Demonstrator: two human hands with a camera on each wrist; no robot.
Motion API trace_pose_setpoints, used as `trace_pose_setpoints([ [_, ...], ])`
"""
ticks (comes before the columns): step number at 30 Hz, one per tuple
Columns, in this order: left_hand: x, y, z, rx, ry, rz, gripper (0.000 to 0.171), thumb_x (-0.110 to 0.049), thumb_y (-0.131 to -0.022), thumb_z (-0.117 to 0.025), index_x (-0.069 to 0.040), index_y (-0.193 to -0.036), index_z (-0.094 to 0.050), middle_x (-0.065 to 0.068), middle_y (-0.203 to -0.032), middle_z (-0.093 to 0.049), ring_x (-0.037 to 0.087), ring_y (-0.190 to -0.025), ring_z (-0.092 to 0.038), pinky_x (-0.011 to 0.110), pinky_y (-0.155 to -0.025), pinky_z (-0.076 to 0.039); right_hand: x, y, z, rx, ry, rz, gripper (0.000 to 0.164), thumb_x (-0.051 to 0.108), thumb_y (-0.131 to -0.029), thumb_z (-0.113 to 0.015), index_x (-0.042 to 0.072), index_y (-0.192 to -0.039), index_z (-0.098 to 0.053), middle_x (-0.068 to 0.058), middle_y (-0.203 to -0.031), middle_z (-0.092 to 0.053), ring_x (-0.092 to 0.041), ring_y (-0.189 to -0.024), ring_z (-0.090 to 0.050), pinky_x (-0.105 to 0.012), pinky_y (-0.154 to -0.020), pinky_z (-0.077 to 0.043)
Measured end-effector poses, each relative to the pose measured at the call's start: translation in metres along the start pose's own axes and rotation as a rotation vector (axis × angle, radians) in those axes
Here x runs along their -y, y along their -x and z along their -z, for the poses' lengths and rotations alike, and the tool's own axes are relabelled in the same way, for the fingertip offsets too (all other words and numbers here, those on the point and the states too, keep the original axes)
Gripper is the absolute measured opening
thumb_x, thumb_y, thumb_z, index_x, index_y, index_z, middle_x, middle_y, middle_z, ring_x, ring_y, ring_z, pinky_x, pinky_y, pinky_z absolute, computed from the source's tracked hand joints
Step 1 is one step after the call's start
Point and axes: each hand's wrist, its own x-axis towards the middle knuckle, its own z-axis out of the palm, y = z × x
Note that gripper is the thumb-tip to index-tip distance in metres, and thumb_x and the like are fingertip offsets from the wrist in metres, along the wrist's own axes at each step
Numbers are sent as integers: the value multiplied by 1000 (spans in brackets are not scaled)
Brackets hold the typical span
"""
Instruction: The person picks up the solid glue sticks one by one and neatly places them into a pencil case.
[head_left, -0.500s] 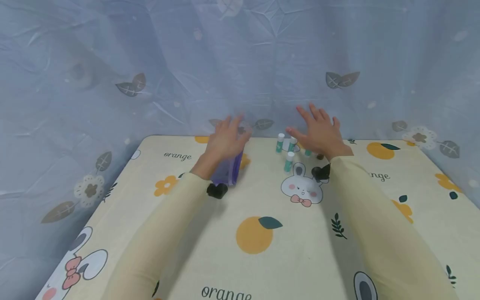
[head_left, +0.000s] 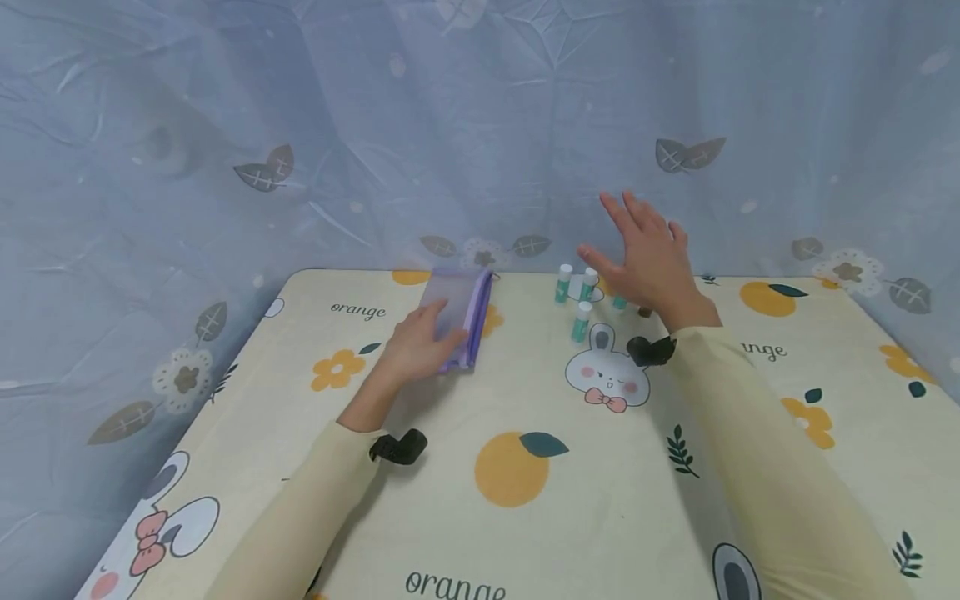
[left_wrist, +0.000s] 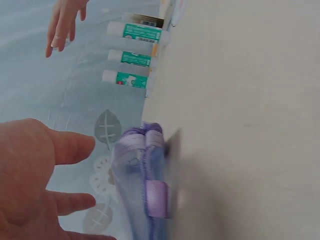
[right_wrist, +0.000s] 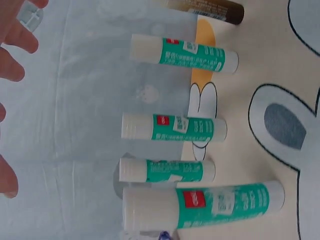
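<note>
A purple see-through zip pouch point(head_left: 480, 312) lies near the table's back edge, left of centre. My left hand point(head_left: 422, 343) hovers at its near left side, fingers spread; the left wrist view shows a gap between the fingers and the pouch point(left_wrist: 156, 197). Several green-and-white glue sticks point(head_left: 581, 323) stand upright right of the pouch. Above and behind them my right hand point(head_left: 651, 258) is raised with spread fingers, holding nothing. A brown tube point(right_wrist: 215, 10) stands beside the glue sticks, mostly hidden by the right hand in the head view.
A cream tablecloth point(head_left: 600, 517) printed with oranges, flowers and rabbits covers the table. Behind its back edge hangs a pale blue curtain point(head_left: 480, 125) with leaf prints. Each wrist carries a small black camera mount point(head_left: 401, 447).
My left hand has drawn back from over the pouch toward the near left, uncovering it. The right hand has risen slightly. Pouch and glue sticks stay put.
</note>
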Motion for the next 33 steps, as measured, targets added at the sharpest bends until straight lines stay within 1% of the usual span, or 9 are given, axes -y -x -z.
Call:
trace_pose_setpoints([
  [4,5,6,-7,21,-34,75,76,-48,-106,-51,-9,-168,-28,32,-172,-21,56,-158,-24,74,-122,-27,2,2,-3,-11,-21,-8,87,65,-102,-51,36,-172,-9,-6,-182,-4,-40,-166,-9,-73,-127,-4],
  [7,5,8,-10,27,-62,109,78,-50,-105,-51,-11,-168,-28,32,-174,-17,56,-158,-22,76,-121,-26,3,5,-6,-21,-33,-16,86,65,-102,-51,36,-172,-10,-7,-182,-5,-41,-166,-10,-73,-127,-5],
  [11,1,11,-13,27,-84,134,81,-54,-103,-52,-14,-169,-27,31,-174,-17,54,-158,-24,76,-121,-26,4,7,-10,-48,-69,-32,85,63,-103,-51,33,-172,-14,-8,-181,-9,-43,-165,-14,-74,-126,-9],
  [14,-1,12,-14,29,-104,134,83,-57,-103,-52,-13,-169,-26,31,-173,-19,54,-157,-27,76,-119,-29,5,8,-12,-62,-120,-62,85,62,-103,-51,31,-172,-13,-8,-181,-9,-41,-166,-14,-76,-125,-11],
  [16,-3,13,-15,30,-121,134,84,-59,-103,-51,-13,-168,-26,31,-173,-21,54,-156,-28,75,-119,-30,6,9,-13,-73,-178,-91,85,62,-104,-52,31,-172,-12,-7,-181,-10,-39,-166,-14,-76,-125,-10],
  [19,-5,13,-16,25,-141,130,84,-59,-103,-51,-12,-168,-27,31,-172,-23,53,-155,-30,73,-119,-32,6,12,-12,-101,-306,-157,85,62,-104,-53,34,-172,-10,-2,-181,-11,-35,-167,-13,-71,-129,-11],
  [24,-6,13,-19,9,-154,113,82,-57,-103,-53,-10,-166,-31,31,-169,-28,52,-151,-35,70,-118,-35,2,20,-9,-198,-490,-290,84,62,-103,-55,40,-171,-12,7,-180,-14,-28,-168,-15,-61,-132,-19],
  [29,-6,15,-21,1,-160,107,81,-57,-102,-55,-10,-165,-34,30,-164,-34,50,-144,-41,68,-114,-38,-6,27,-13,-322,-651,-350,78,53,-105,-59,35,-170,-20,10,-178,-22,-19,-166,-23,-48,-134,-21],
  [33,-8,18,-20,-4,-163,109,81,-58,-102,-56,-11,-164,-35,30,-162,-36,50,-142,-42,67,-112,-39,-11,33,-17,-361,-766,-401,75,50,-105,-61,35,-169,-24,10,-177,-26,-15,-165,-26,-40,-134,-21],
])
